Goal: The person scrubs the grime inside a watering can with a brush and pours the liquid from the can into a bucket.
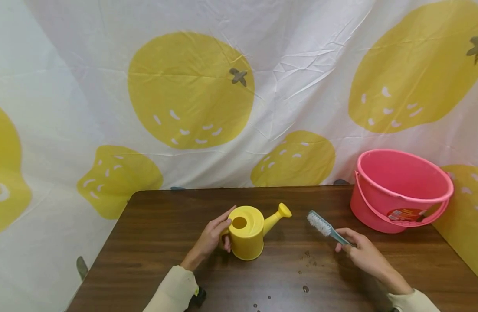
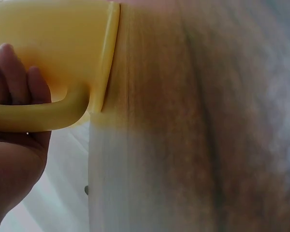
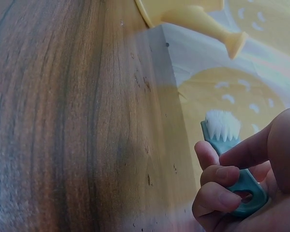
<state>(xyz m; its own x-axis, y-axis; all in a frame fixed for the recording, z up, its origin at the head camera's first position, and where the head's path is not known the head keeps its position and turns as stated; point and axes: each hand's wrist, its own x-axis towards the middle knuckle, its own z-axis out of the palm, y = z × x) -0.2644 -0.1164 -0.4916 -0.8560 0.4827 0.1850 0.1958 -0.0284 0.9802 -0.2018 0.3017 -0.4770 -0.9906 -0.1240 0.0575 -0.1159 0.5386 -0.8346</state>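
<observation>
A yellow watering can [image 1: 247,242] stands upright on the wooden table, its spout pointing right. My left hand [image 1: 213,236] grips it at the handle [image 2: 34,117]; in the left wrist view the fingers [image 2: 14,72] pass through the handle loop and lie against the can's side. Out to the right, my right hand [image 1: 365,255] holds a scrubbing brush [image 1: 329,229] by its blue-green handle, raised over the table. The white bristles [image 3: 222,125] point away from the palm in the right wrist view, and the fingers curl round the handle.
A pink bucket [image 1: 361,208] with its carrying handle hanging in front stands at the table's back right. Water drops [image 1: 306,289] dot the table [image 1: 157,247] between and in front of my hands. Behind the table hangs a white curtain [image 1: 301,65] with yellow fruit prints.
</observation>
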